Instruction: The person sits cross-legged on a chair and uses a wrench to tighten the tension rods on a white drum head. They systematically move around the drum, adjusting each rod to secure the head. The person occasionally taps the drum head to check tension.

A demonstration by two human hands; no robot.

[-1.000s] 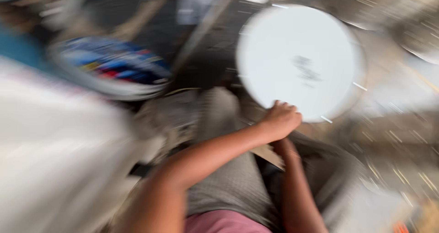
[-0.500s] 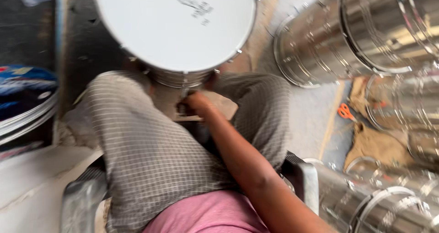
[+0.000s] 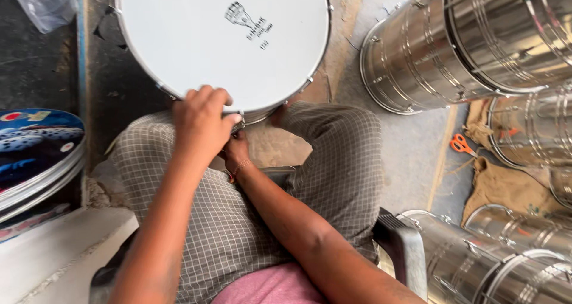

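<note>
On drum rim, left hand curled, right hand beneath

Head view, looking down on a seated person. The left hand lies palm down, back of the hand toward the camera, fingers curled forward and close together, thumb tip out to the right. Its forearm runs straight back toward the lower left. The right hand sits lower and tucked under the left, mostly hidden. A thin band circles its wrist, and its forearm angles toward the lower right.
</note>
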